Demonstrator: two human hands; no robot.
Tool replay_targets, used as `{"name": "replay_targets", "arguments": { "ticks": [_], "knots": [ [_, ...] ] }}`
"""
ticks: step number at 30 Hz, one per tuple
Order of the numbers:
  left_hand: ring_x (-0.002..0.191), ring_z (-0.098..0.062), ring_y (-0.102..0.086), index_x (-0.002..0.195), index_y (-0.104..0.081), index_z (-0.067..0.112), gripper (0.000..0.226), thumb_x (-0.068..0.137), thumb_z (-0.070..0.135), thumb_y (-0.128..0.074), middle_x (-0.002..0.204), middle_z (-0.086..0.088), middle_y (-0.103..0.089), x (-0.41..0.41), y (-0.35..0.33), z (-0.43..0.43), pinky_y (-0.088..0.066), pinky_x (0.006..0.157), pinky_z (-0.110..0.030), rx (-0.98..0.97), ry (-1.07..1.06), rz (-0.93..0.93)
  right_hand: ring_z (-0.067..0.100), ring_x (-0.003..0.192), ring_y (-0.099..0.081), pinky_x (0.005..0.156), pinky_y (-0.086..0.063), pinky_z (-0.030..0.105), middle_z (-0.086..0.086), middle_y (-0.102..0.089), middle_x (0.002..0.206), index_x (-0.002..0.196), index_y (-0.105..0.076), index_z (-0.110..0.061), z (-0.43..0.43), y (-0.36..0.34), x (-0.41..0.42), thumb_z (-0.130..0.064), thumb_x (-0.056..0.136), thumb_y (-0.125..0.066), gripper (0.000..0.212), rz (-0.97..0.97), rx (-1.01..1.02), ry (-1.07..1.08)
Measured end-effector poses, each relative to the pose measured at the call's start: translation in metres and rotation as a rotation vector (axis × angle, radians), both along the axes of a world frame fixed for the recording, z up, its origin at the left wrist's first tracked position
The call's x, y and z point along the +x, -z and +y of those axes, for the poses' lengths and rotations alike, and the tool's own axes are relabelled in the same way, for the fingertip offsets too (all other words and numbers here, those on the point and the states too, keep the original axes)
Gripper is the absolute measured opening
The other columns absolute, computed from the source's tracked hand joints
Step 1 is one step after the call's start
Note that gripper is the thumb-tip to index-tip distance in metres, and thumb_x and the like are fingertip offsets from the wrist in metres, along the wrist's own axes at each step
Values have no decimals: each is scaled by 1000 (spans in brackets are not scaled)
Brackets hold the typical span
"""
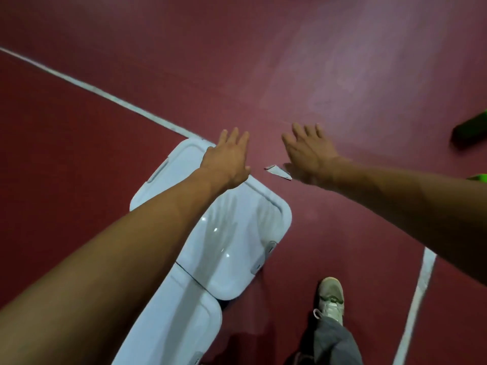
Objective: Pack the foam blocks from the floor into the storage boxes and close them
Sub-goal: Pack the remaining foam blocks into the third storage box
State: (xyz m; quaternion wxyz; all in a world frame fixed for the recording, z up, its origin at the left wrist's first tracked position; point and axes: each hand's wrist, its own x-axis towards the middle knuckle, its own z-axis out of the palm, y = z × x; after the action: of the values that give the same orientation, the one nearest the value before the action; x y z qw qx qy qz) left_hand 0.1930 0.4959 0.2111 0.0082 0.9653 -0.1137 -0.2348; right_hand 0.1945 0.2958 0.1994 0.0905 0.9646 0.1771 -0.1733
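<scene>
Left hand [226,159]: fingers straight, slightly spread, holding nothing, over the far end of a white lidded storage box [237,233]. Right hand [308,151]: fingers spread, holding nothing, over the red floor [342,75]. A second lidded box [174,325] touches the first. A green foam block [471,127] lies on the floor at the far right, well apart from both boxes. A white scrap [279,172] lies between the hands. A shoe [330,299] stands beside the boxes.

red floor [79,167] holds two lidded white boxes [237,233], one green block [471,127].
</scene>
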Motion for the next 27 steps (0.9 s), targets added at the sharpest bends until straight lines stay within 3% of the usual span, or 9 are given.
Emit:
{"name": "replay_targets", "arguments": {
  "ticks": [6,16,23,27],
  "knots": [
    [154,-30,-1,160,-5,17,84,98,41,-56,168,-6,-1,62,-6,-121,-29,115,-57,76,165,43,43,142,-28,119,-16,57,21,-15,161,150,-28,-12,-127,4,37,-54,94,-52,74,92,-56,117],
    [154,-31,-5,159,-9,16,83,96,43,-56,167,-7,-6,157,-4,-340,-32,115,-56,99,332,35,42,126,-43,113,-26,54,19,-36,142,136,-40,-10,-348,-14,89,-49,93,-54,59,22,10,319],
    [151,-32,-13,154,-19,14,75,95,41,-58,163,-9,-16,172,1,-511,-39,109,-56,18,549,44,38,117,-50,103,-33,50,17,-43,135,129,-46,-13,-489,-24,63,-54,89,-58,59,6,-17,542],
    [150,-33,-16,153,-21,14,75,95,39,-60,161,-11,-17,172,0,-590,-40,109,-55,-21,701,42,39,119,-48,108,-30,52,16,-40,137,132,-43,-14,-552,-24,58,-56,87,-58,63,56,-48,681]
  ]
}}
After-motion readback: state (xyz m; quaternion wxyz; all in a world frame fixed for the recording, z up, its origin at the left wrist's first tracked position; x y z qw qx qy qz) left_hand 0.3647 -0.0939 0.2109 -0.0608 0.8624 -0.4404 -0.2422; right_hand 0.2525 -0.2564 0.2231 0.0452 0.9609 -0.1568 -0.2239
